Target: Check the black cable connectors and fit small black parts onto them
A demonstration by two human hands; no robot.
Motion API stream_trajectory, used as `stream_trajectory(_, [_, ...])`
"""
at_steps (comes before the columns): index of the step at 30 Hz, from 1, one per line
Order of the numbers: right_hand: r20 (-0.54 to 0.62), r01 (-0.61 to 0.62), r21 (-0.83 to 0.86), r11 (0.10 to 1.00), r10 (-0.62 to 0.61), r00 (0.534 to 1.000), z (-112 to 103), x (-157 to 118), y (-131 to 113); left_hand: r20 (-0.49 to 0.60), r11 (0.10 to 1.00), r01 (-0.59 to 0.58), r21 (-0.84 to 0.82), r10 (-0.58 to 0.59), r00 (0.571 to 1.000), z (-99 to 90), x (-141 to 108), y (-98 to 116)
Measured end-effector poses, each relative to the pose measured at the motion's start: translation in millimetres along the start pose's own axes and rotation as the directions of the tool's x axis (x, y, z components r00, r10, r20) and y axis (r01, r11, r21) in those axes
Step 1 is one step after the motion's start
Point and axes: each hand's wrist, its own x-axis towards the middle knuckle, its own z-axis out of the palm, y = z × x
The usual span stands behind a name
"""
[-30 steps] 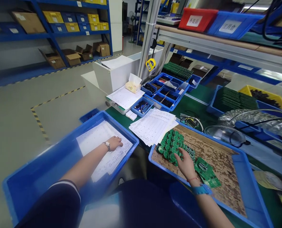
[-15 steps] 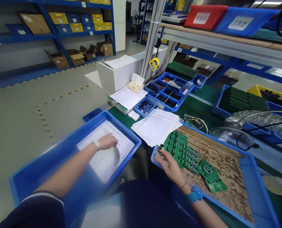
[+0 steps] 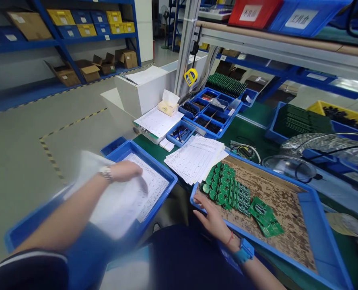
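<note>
The blurred sheet hangs over the blue tray, pinched in the closed grip of my left hand; I judge it partly lifted out, a printed page left below. My right hand spreads empty beside the green boards.

At eight o'clock, a thin matt white paper sheet over a smooth blue plastic tray; at four, slightly glossy green circuit boards on rough-looking speckled brown lining; at three, shiny crinkled silver foil-like hose.
</note>
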Motion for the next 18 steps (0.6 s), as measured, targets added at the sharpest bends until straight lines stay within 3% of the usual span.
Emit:
stream_trajectory(1, [-0.007, -0.008, 0.000, 1.000, 0.008, 1.000, 1, -2, 1, 0.065, 0.997, -0.064, 0.040, 0.061, 0.996, 21.8, 24, 4])
stream_trajectory(4, [-0.018, -0.029, -0.010, 1.000, 0.029, 0.999, 1, -10, 2, 0.106, 0.987, -0.127, 0.098, 0.117, 0.988, 73.2, 80, 11])
stream_trajectory(8, [-0.044, -0.101, 0.004, 0.995, 0.101, 0.994, -2, -22, 1, 0.094, 0.977, -0.160, 0.143, 0.147, 0.985, 104.8, 105, 8])
stream_trajectory(14, [-0.065, -0.192, 0.052, 0.980, 0.195, 0.979, -1, -37, 6, 0.111, 0.983, -0.143, 0.118, 0.130, 0.985, 109.8, 101, -4])
stream_trajectory(16, [-0.067, -0.195, 0.065, 0.979, 0.199, 0.978, -1, -42, 9, 0.129, 0.986, -0.147, 0.082, 0.136, 0.982, 96.2, 92, -5])
stream_trajectory(18, [-0.064, -0.195, 0.075, 0.978, 0.199, 0.978, -4, -44, 12, 0.146, 0.988, -0.153, 0.034, 0.146, 0.978, 69.1, 78, -5])
